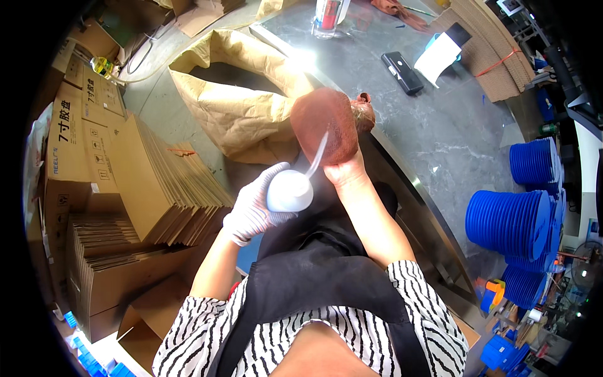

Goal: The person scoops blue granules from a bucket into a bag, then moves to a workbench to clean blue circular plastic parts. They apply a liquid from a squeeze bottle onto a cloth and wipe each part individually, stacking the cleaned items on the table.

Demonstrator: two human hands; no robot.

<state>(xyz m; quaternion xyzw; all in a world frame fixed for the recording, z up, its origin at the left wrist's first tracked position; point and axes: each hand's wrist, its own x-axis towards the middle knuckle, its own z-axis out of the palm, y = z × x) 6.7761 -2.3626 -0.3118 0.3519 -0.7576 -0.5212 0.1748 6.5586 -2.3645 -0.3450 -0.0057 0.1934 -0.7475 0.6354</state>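
Note:
My left hand (251, 207), in a white knit glove, grips a white squeeze bottle (289, 190) whose thin nozzle tube points up toward a reddish-brown cloth (326, 125). My right hand (344, 171) is bare and holds that bunched brown cloth from below, over the edge of a grey marble-look table (440, 125). A second crumpled bit of brown material (363, 112) shows just behind the cloth. Both hands are close together in front of my chest.
A large brown paper sack (239, 100) lies open on the floor to the left. Stacks of flat cardboard boxes (157, 182) stand at the left. On the table lie a black case (402, 72), a white paper piece (440, 56) and a bottle (326, 16). Blue plastic lids (512, 223) are piled at the right.

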